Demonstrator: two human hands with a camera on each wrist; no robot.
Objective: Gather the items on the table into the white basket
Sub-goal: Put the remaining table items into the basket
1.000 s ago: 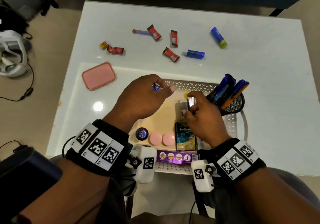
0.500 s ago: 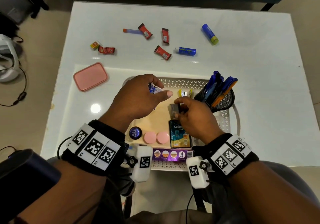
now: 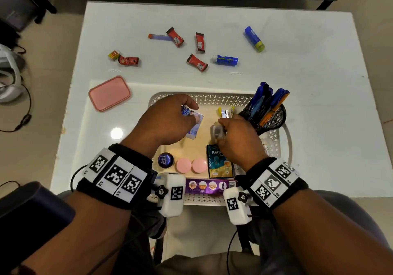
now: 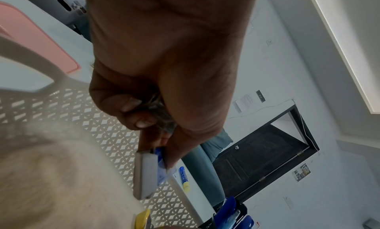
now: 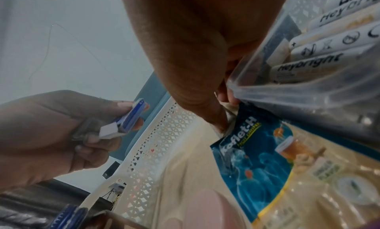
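The white perforated basket (image 3: 212, 99) stands at the table's near edge. Above its middle my left hand (image 3: 194, 113) pinches a small blue-and-white pack (image 3: 192, 125), which shows between thumb and fingers in the left wrist view (image 4: 146, 172) and again in the right wrist view (image 5: 127, 122). My right hand (image 3: 221, 130) is down inside the basket. Its fingertips pinch a small clear silvery packet (image 3: 217, 131) that lies just beyond the blue Koflet sachet (image 3: 219, 162) (image 5: 252, 151). Loose on the table farther back are red candy wrappers (image 3: 196, 62), two blue glue sticks (image 3: 254, 38) and a blue tube (image 3: 159, 36).
A pink lid (image 3: 109, 92) lies left of the basket. Inside the basket are a black mesh pen holder (image 3: 270, 117) with blue pens at the right, a dark blue jar (image 3: 165, 160), two pink discs (image 3: 191, 165) and a purple box (image 3: 210, 186). A clear box of white tubes (image 5: 308, 53) crowds my right hand.
My right hand has come down with the clear packet from above the basket to its floor beside the sachet. My left hand has sunk slightly, still holding the blue-and-white pack.
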